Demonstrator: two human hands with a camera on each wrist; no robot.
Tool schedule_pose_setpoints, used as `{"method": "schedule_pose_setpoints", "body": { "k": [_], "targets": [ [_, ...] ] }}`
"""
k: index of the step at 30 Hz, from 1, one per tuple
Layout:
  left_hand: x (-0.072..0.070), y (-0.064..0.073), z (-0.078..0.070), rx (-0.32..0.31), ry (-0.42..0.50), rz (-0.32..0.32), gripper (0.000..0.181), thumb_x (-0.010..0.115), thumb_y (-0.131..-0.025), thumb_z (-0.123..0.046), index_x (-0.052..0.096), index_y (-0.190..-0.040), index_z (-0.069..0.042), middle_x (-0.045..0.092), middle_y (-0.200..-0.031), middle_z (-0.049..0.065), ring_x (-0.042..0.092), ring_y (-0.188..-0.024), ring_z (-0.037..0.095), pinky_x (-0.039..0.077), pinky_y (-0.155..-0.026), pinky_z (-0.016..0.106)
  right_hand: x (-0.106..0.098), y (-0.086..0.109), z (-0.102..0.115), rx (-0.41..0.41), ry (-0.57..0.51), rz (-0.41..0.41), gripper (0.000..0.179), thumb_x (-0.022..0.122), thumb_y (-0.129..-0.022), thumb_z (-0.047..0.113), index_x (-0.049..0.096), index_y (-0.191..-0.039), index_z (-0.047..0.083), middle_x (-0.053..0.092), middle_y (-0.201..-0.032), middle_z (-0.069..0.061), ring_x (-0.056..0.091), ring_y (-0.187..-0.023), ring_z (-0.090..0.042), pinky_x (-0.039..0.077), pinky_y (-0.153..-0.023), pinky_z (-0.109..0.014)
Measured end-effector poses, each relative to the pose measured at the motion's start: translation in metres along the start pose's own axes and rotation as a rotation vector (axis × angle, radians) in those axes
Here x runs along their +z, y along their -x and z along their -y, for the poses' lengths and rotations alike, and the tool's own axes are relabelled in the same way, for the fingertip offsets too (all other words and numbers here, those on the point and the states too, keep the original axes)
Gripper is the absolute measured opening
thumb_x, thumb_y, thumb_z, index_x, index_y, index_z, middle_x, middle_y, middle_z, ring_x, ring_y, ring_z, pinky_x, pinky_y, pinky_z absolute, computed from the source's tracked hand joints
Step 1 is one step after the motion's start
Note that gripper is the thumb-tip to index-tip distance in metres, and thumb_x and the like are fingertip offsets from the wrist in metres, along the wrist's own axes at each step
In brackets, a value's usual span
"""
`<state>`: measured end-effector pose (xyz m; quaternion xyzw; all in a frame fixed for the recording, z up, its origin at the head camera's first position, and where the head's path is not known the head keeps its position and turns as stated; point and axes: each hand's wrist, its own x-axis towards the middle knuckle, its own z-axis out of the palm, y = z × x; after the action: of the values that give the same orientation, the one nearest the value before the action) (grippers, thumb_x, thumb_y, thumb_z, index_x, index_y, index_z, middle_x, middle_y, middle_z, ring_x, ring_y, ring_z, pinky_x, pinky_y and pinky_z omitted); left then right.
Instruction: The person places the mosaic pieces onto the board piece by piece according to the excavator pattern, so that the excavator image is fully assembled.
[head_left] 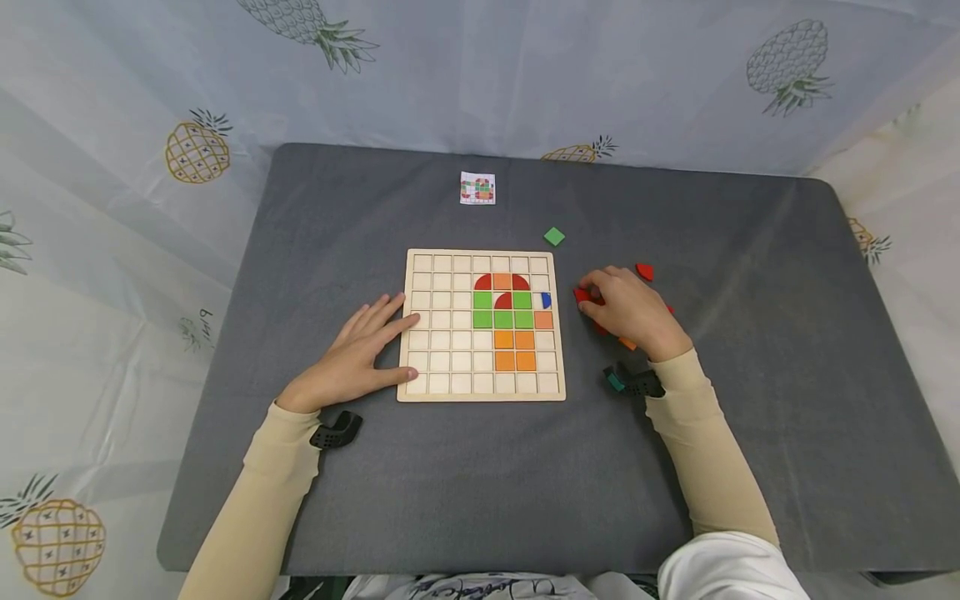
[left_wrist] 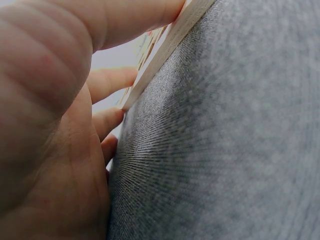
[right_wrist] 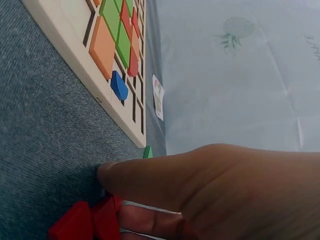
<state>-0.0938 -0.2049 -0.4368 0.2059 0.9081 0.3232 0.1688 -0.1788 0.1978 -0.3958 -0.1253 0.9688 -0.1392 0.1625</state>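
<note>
A square wooden grid board [head_left: 450,398] carries green, orange and red tiles, plus a blue tile [head_left: 546,301] near its right side. My left hand [head_left: 352,358] lies at the board's left edge with fingers spread, fingertips and thumb on the rim. To the right of the board, my right hand [head_left: 626,312] is bent over a group of red pieces. One red piece [head_left: 581,295] shows between its thumb and fingertips; I cannot tell whether they pinch it. More red pieces [right_wrist: 75,221] lie beside the fingers in the right wrist view, and the palm hides others.
A small printed card [head_left: 477,188] with a coloured pattern lies behind the board on the grey table [head_left: 450,483]. A green tile [head_left: 554,237] sits past the board's far right corner. Close to the right hand lie a red piece [head_left: 644,272] and an orange tile [head_left: 627,343].
</note>
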Motion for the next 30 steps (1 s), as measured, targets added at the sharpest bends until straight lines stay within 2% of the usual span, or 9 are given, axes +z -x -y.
{"method": "schedule_pose_setpoints", "body": {
  "k": [12,15,20,25,30],
  "targets": [
    [-0.002,0.001,-0.003,-0.005,0.007,0.005,0.085,0.073,-0.092,-0.042,0.031,-0.161,-0.019,0.007,-0.173,0.005,0.000,-0.161,0.030,-0.001,-0.129,0.053,0.002,-0.004,-0.003,-0.041,-0.079,-0.041,0.021,0.069,-0.096,0.016,0.063,-0.112,0.005,0.064,-0.100,-0.014,0.056,-0.084,-0.026,0.051,-0.073,-0.040],
    [-0.002,0.001,-0.003,-0.001,0.010,0.002,0.084,0.073,-0.092,-0.042,0.031,-0.161,-0.019,0.008,-0.173,0.006,0.000,-0.161,0.031,-0.001,-0.129,0.054,0.001,-0.003,-0.003,-0.064,-0.115,-0.058,0.016,0.068,-0.097,0.016,0.066,-0.109,0.005,0.066,-0.099,-0.014,0.057,-0.082,-0.025,0.052,-0.072,-0.039],
    [-0.002,0.001,-0.003,-0.005,0.021,0.005,0.084,0.073,-0.092,-0.041,0.031,-0.161,-0.019,0.007,-0.173,0.005,-0.001,-0.161,0.030,-0.001,-0.129,0.054,-0.002,0.002,-0.001,-0.112,-0.210,-0.070,0.020,0.066,-0.100,0.021,0.070,-0.113,0.006,0.070,-0.104,-0.012,0.060,-0.084,-0.023,0.054,-0.074,-0.037],
    [-0.002,0.001,-0.002,-0.004,0.009,0.005,0.085,0.074,-0.091,-0.042,0.031,-0.161,-0.019,0.007,-0.173,0.005,-0.001,-0.161,0.030,-0.001,-0.129,0.054,-0.005,0.005,0.005,-0.178,-0.253,-0.042,0.018,0.068,-0.099,0.024,0.073,-0.108,0.010,0.071,-0.098,-0.007,0.058,-0.080,-0.020,0.052,-0.070,-0.032],
    [-0.001,0.001,-0.002,-0.008,0.013,0.005,0.085,0.073,-0.092,-0.043,0.031,-0.161,-0.020,0.006,-0.173,0.003,-0.001,-0.161,0.028,-0.001,-0.129,0.053,-0.008,0.010,0.012,-0.194,-0.283,0.023,0.013,0.069,-0.097,0.025,0.072,-0.102,0.013,0.069,-0.091,-0.002,0.057,-0.077,-0.018,0.050,-0.066,-0.030]
  ]
}}
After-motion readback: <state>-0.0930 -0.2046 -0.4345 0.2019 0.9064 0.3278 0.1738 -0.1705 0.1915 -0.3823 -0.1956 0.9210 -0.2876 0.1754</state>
